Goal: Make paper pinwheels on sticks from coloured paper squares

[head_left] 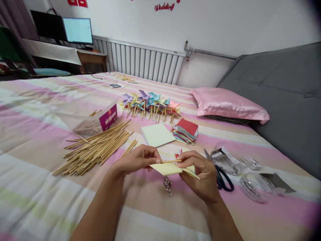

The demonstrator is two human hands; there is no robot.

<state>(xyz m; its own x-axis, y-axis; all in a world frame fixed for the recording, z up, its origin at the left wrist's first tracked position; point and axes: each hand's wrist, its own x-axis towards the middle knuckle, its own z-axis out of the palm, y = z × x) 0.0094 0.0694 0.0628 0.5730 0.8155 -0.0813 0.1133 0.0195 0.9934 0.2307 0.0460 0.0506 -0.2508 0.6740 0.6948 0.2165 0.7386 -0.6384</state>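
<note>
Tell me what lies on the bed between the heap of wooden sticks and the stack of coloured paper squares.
In the head view, a pale yellow paper sheet lies flat between the wooden sticks and the stack of coloured paper squares, apart from both.

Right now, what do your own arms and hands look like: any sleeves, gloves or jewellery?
Both forearms are bare right to the bottom edge of the picture, with no sleeves in view. The left hand and right hand wear no gloves, and I can see no rings, watch or bracelet.

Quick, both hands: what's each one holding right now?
Left hand: closed, fingers pinching the wooden stick and the yellow paper.
Right hand: closed on the same yellow paper, fingertips at the stick's other end.
</note>
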